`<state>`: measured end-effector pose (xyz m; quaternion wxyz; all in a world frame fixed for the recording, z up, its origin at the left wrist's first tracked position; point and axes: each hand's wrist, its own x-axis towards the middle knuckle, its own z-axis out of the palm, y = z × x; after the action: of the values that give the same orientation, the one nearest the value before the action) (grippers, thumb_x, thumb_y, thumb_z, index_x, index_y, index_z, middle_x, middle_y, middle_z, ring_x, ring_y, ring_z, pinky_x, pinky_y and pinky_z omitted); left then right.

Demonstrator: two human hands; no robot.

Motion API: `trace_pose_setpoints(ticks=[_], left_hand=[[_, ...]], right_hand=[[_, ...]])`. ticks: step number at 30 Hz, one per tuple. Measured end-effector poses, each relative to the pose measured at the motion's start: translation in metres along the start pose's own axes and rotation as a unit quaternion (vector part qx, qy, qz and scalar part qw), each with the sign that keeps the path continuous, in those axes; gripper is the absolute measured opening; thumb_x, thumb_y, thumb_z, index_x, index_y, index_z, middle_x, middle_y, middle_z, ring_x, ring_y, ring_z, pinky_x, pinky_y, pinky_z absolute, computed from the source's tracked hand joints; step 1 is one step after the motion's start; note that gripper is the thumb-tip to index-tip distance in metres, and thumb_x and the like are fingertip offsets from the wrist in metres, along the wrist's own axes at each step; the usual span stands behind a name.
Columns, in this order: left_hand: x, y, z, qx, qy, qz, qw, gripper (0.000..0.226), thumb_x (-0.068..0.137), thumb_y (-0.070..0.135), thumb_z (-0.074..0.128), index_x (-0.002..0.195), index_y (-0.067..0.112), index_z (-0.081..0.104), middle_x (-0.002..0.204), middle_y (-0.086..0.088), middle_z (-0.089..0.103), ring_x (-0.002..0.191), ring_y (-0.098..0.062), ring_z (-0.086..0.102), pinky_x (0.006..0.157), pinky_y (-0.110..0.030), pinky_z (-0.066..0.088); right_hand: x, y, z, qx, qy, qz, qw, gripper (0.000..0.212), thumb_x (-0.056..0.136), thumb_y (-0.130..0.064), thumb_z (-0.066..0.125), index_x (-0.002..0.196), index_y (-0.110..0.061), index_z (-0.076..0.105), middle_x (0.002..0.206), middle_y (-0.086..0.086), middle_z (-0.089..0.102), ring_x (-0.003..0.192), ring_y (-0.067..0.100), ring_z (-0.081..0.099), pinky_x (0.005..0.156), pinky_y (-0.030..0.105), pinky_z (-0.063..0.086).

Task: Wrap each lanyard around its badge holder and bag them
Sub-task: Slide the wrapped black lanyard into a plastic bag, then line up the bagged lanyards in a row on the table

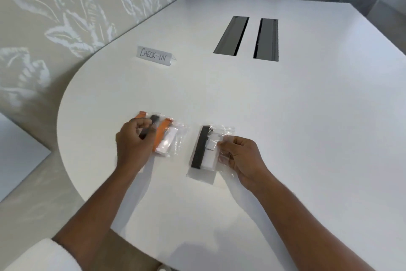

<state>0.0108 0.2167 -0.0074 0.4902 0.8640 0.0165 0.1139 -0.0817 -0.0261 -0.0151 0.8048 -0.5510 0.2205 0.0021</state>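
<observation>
Head cam: on white table [263, 139], L hand [134, 141] w/ fingers curled over a pile of bagged lanyards [167, 139] (orange + black), R hand [241, 156] pinching edge of a clear bag [211, 150] holding black lanyard + badge, near CHECK-IN sign [153, 55].

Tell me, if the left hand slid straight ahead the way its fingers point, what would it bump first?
Probably the orange strap in the clear bags just past the left hand, which curls over them; depth is hard to judge.
</observation>
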Motion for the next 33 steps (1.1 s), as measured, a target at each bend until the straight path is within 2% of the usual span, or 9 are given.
trace_pose_setpoints(ticks=[3, 8, 12, 16, 21, 24, 27, 30, 33], left_hand=[[0.029, -0.029, -0.026, 0.093, 0.001, -0.037, 0.995, 0.033, 0.092, 0.039, 0.068, 0.119, 0.019, 0.066, 0.13, -0.005, 0.062, 0.121, -0.036, 0.054, 0.104, -0.051, 0.045], [0.069, -0.061, -0.045, 0.112, -0.075, -0.039, 0.99, 0.046, 0.093, 0.052, 0.065, 0.125, 0.019, 0.062, 0.133, -0.009, 0.059, 0.124, -0.034, 0.054, 0.104, -0.048, 0.045], [0.092, -0.067, -0.042, 0.163, -0.162, -0.035, 0.973, 0.065, 0.088, 0.068, 0.059, 0.128, 0.017, 0.062, 0.131, -0.009, 0.06, 0.129, -0.034, 0.049, 0.105, -0.043, 0.044], [0.105, -0.057, -0.032, 0.171, -0.225, -0.058, 0.958, 0.058, 0.077, 0.079, 0.063, 0.083, 0.022, 0.055, 0.116, -0.022, 0.062, 0.117, -0.041, 0.056, 0.092, -0.047, 0.05], [0.108, -0.042, -0.029, 0.058, -0.243, -0.111, 0.962, 0.049, 0.066, 0.06, 0.086, 0.072, 0.023, 0.055, 0.077, 0.003, 0.058, 0.089, -0.027, 0.059, 0.085, -0.043, 0.053], [0.105, -0.035, -0.03, -0.016, -0.25, -0.15, 0.956, 0.05, 0.064, 0.044, 0.094, 0.088, 0.009, 0.068, 0.089, -0.001, 0.071, 0.088, -0.025, 0.066, 0.078, -0.038, 0.051], [0.092, -0.029, -0.028, -0.081, -0.243, -0.151, 0.955, 0.062, 0.068, 0.032, 0.094, 0.112, 0.022, 0.052, 0.107, 0.003, 0.064, 0.097, -0.018, 0.064, 0.079, -0.035, 0.052], [0.079, -0.027, -0.026, -0.151, -0.27, -0.159, 0.937, 0.057, 0.078, 0.023, 0.088, 0.112, 0.036, 0.045, 0.112, -0.004, 0.066, 0.099, -0.019, 0.065, 0.08, -0.037, 0.054], [0.073, -0.025, -0.027, -0.209, -0.283, -0.173, 0.92, 0.052, 0.085, 0.013, 0.081, 0.113, 0.037, 0.045, 0.112, -0.008, 0.069, 0.096, -0.02, 0.068, 0.086, -0.042, 0.053]], right_hand=[[0.013, 0.007, 0.041, 0.006, 0.029, 0.001, 1.0, 0.007, 0.091, 0.005, 0.066, 0.088, -0.002, 0.068, 0.089, 0.02, 0.055, 0.078, 0.027, 0.051, 0.064, 0.033, 0.049], [0.03, 0.014, 0.088, -0.041, 0.073, 0.004, 0.996, 0.007, 0.088, 0.0, 0.067, 0.093, -0.005, 0.067, 0.087, 0.019, 0.057, 0.081, 0.031, 0.055, 0.073, 0.042, 0.046], [0.033, 0.021, 0.101, -0.143, 0.139, -0.03, 0.979, 0.017, 0.082, 0.0, 0.066, 0.068, -0.01, 0.066, 0.067, 0.013, 0.057, 0.068, 0.026, 0.056, 0.065, 0.038, 0.046], [0.03, 0.027, 0.109, -0.323, 0.205, -0.073, 0.921, 0.033, 0.086, -0.025, 0.072, 0.063, -0.007, 0.056, 0.056, -0.002, 0.057, 0.056, 0.027, 0.058, 0.059, 0.037, 0.048], [0.028, 0.024, 0.122, -0.399, 0.207, -0.081, 0.89, 0.033, 0.082, -0.042, 0.079, 0.092, -0.014, 0.066, 0.085, -0.003, 0.07, 0.079, 0.018, 0.065, 0.072, 0.034, 0.054], [0.028, 0.021, 0.124, -0.353, 0.197, -0.069, 0.912, 0.051, 0.081, -0.036, 0.084, 0.124, -0.018, 0.061, 0.109, -0.005, 0.069, 0.101, 0.017, 0.066, 0.093, 0.038, 0.055], [0.029, 0.022, 0.122, -0.309, 0.194, -0.068, 0.928, 0.053, 0.079, -0.032, 0.087, 0.123, -0.021, 0.059, 0.104, -0.01, 0.066, 0.096, 0.013, 0.066, 0.086, 0.034, 0.056], [0.032, 0.026, 0.118, -0.237, 0.188, -0.062, 0.951, 0.049, 0.077, -0.026, 0.088, 0.117, -0.023, 0.061, 0.105, -0.006, 0.07, 0.094, 0.012, 0.069, 0.074, 0.031, 0.056], [0.033, 0.034, 0.114, -0.155, 0.175, -0.055, 0.971, 0.047, 0.076, -0.02, 0.09, 0.114, -0.025, 0.062, 0.107, 0.0, 0.073, 0.097, 0.02, 0.072, 0.082, 0.04, 0.061]])
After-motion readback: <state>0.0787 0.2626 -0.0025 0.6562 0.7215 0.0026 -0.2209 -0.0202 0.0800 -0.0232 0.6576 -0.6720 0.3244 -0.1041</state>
